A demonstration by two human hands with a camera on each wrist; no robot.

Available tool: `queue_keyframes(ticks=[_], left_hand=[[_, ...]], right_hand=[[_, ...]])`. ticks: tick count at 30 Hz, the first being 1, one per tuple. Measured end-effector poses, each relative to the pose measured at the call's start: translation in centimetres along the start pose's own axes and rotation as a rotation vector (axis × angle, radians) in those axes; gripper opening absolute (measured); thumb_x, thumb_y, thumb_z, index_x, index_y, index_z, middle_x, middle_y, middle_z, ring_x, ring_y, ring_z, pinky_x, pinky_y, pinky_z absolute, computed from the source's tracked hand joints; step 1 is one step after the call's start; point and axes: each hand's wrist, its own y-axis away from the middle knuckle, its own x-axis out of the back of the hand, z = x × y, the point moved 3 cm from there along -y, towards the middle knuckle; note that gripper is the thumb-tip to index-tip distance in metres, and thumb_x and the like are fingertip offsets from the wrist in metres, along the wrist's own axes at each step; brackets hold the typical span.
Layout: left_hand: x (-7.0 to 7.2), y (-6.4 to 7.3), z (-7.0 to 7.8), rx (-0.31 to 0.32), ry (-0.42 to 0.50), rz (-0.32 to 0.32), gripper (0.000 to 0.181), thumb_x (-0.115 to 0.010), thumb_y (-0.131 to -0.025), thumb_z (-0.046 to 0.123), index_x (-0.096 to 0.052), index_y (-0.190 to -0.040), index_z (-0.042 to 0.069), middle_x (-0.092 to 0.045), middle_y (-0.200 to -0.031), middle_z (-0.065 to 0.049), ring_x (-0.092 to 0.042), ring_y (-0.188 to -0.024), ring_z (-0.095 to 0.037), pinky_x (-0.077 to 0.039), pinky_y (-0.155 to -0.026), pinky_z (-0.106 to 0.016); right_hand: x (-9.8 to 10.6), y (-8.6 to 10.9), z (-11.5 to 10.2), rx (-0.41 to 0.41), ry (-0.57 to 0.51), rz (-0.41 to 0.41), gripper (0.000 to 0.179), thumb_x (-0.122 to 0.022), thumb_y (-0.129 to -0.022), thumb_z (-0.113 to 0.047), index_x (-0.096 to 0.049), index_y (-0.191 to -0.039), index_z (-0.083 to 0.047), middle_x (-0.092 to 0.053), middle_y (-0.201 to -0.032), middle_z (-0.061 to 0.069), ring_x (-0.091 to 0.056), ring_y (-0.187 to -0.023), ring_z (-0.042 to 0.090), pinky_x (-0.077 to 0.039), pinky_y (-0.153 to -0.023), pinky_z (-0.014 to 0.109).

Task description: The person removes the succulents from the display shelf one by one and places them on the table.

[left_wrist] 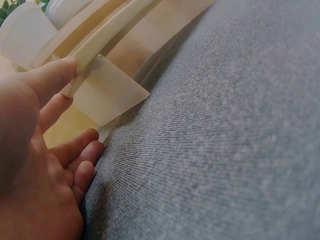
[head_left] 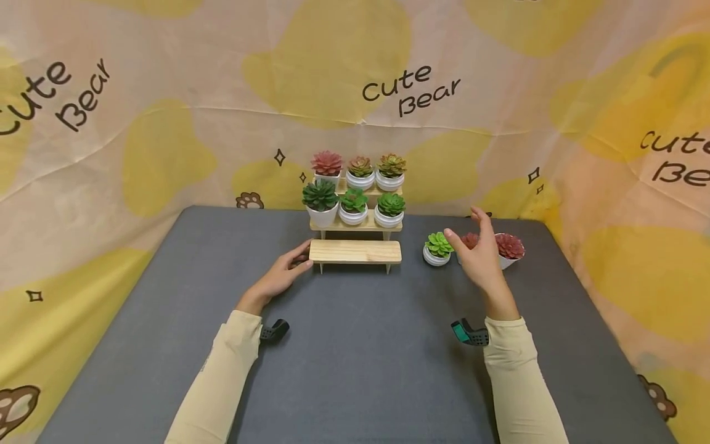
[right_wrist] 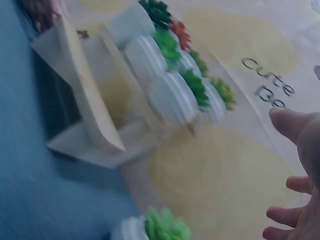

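A tiered wooden plant stand (head_left: 355, 251) stands near the back of the table, its lowest shelf bare. My left hand (head_left: 274, 279) is at that shelf's left end; in the left wrist view the thumb (left_wrist: 57, 75) and index finger pinch the board's corner, the other fingers loosely bent beside the leg panel (left_wrist: 107, 90). Raised over the right side, my right hand (head_left: 481, 262) holds nothing, fingers spread. Below and around it are a bright green succulent (head_left: 439, 244) in a white pot, a dark red succulent (head_left: 510, 246), and another reddish one (head_left: 470, 240) partly hidden by the hand.
Several potted succulents fill the stand's upper two shelves, among them a pink one (head_left: 327, 163) and a dark green one (head_left: 320, 195). Patterned cloth (head_left: 222, 142) hangs behind and beside the grey table (head_left: 355, 370).
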Motion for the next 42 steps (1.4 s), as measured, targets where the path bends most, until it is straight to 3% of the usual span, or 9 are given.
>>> queue_keyframes(ticks=[1,4,6,8,18,27,35,42], left_hand=[[0.0,0.0,0.0,-0.002,0.002,0.000,0.062,-0.052,-0.107,0.022,-0.025,-0.162,0.014,-0.037,-0.162,-0.018,-0.040,-0.142,-0.040,-0.030,-0.115,-0.058],[0.1,0.1,-0.1,0.002,0.006,-0.001,0.062,-0.052,-0.107,0.021,-0.025,-0.162,0.013,-0.037,-0.162,-0.018,-0.040,-0.142,-0.040,-0.030,-0.115,-0.057],[0.1,0.1,-0.1,0.006,0.003,-0.002,0.062,-0.052,-0.107,0.022,-0.025,-0.162,0.014,-0.037,-0.162,-0.018,-0.040,-0.143,-0.039,-0.030,-0.115,-0.058],[0.1,0.0,-0.2,0.007,0.000,-0.001,0.063,-0.052,-0.107,0.024,-0.025,-0.162,0.014,-0.037,-0.162,-0.017,-0.040,-0.143,-0.039,-0.030,-0.116,-0.058],[0.1,-0.1,-0.2,-0.001,-0.018,0.002,0.063,-0.052,-0.107,0.023,-0.024,-0.162,0.010,-0.038,-0.161,-0.019,-0.041,-0.142,-0.040,-0.033,-0.113,-0.054],[0.1,0.0,0.0,0.002,-0.020,0.001,0.064,-0.053,-0.107,0.024,-0.024,-0.162,0.011,-0.037,-0.162,-0.019,-0.041,-0.142,-0.040,-0.033,-0.114,-0.054],[0.2,-0.1,0.1,0.010,-0.002,0.000,0.064,-0.053,-0.107,0.025,-0.024,-0.163,0.014,-0.036,-0.163,-0.017,-0.040,-0.143,-0.040,-0.030,-0.116,-0.058],[0.1,0.0,0.1,0.019,-0.016,-0.002,0.064,-0.053,-0.107,0.026,-0.024,-0.163,0.015,-0.036,-0.163,-0.017,-0.040,-0.142,-0.040,-0.031,-0.115,-0.058]], right_hand=[[-0.5,0.0,-0.1,0.003,-0.004,-0.026,0.075,-0.067,-0.098,-0.021,-0.026,-0.159,-0.009,-0.032,-0.160,0.023,-0.053,-0.106,0.037,-0.046,-0.091,0.044],[-1.9,0.0,-0.4,0.006,-0.022,-0.094,0.073,-0.066,-0.099,-0.021,-0.026,-0.159,-0.010,-0.032,-0.161,0.024,-0.050,-0.122,0.039,-0.042,-0.100,0.046],[-2.9,-0.2,-0.6,0.001,-0.054,-0.134,0.073,-0.065,-0.099,-0.021,-0.026,-0.159,-0.008,-0.031,-0.162,0.025,-0.034,-0.147,0.039,-0.029,-0.117,0.057],[-3.8,-0.6,-0.9,-0.004,-0.073,-0.165,0.073,-0.065,-0.099,-0.022,-0.025,-0.159,-0.008,-0.030,-0.162,0.025,-0.022,-0.155,0.038,-0.016,-0.123,0.061],[-7.5,-2.6,-1.3,-0.002,-0.103,-0.220,0.078,-0.071,-0.095,-0.021,-0.027,-0.158,-0.007,-0.033,-0.160,0.028,-0.027,-0.152,0.041,-0.021,-0.122,0.059],[-8.9,-3.6,-1.6,-0.032,-0.140,-0.212,0.080,-0.075,-0.093,-0.021,-0.030,-0.158,-0.007,-0.039,-0.157,0.025,-0.034,-0.148,0.041,-0.025,-0.120,0.057],[-10.1,-4.6,-2.1,-0.008,-0.187,-0.201,0.077,-0.077,-0.090,-0.015,-0.036,-0.154,-0.002,-0.042,-0.155,0.025,-0.039,-0.145,0.040,-0.030,-0.118,0.057],[-10.8,-4.7,-2.2,-0.028,-0.197,-0.188,0.075,-0.076,-0.090,-0.014,-0.039,-0.153,-0.002,-0.051,-0.144,0.028,-0.052,-0.130,0.042,-0.045,-0.103,0.056]])
